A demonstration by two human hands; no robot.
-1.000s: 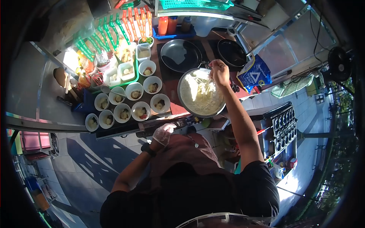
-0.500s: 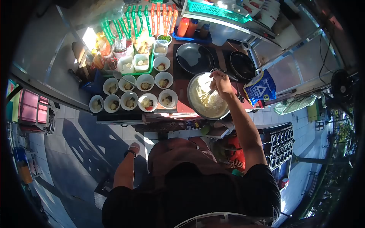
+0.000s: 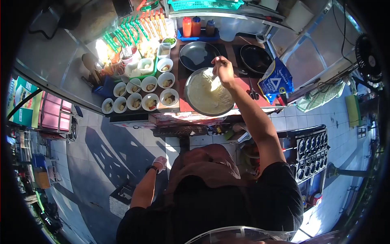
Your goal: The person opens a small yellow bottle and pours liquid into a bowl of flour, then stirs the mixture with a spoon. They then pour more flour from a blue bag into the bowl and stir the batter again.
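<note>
At lower centre, the left hand (image 3: 160,163) hangs low, its finger pose too small to tell. Beyond, the right hand (image 3: 223,72), fingers curled, grips something unclear over the batter bowl (image 3: 199,101) at upper centre, just before a pan (image 3: 198,55).

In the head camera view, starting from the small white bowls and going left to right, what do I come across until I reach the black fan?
Small white bowls, large mixing bowl, scissors, blue bag with a white triangle, green checked cloth, black fan.
</note>
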